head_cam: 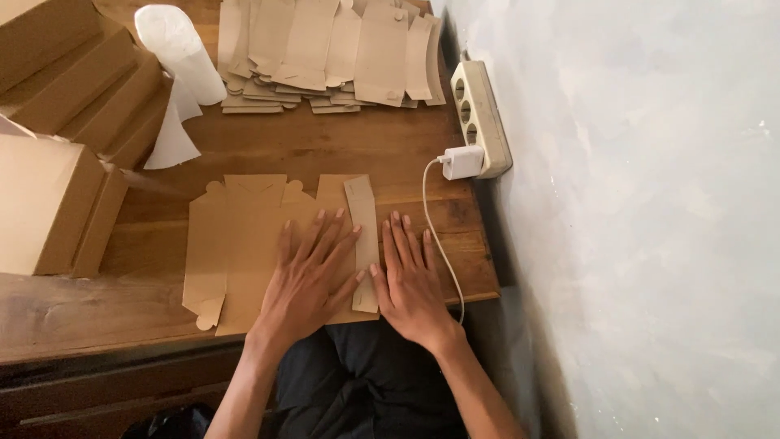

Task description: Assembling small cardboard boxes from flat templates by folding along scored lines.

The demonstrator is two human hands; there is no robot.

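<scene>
The flat cardboard box blank (244,244) lies under my palms at the near edge of the wooden table (325,150), right in front of me. Its long axis runs left to right across the table, parallel to the near edge, with its rounded tabs showing at the far left corner and at the near left corner. At its right end a narrow flap (363,236) is folded over on top, and that strip runs the other way, from near to far, leaning slightly left at the far end.

My left hand (313,280) is flat on the blank, fingers spread wide and pointing away from me, pressing down just left of the strip. My right hand (413,280) is flat too, fingers open and close together, lying just beside the strip's right edge, thumb touching it; it grips nothing, only presses.

A white cable (439,244) runs past my right hand, up to a white charger (463,161) plugged into a cream power strip (481,118) against the grey wall (634,203). At the far side a stack of flat blanks (325,57) is fanned out. To the left stand folded brown boxes (57,138), with a white paper roll (179,53) lying near them.
</scene>
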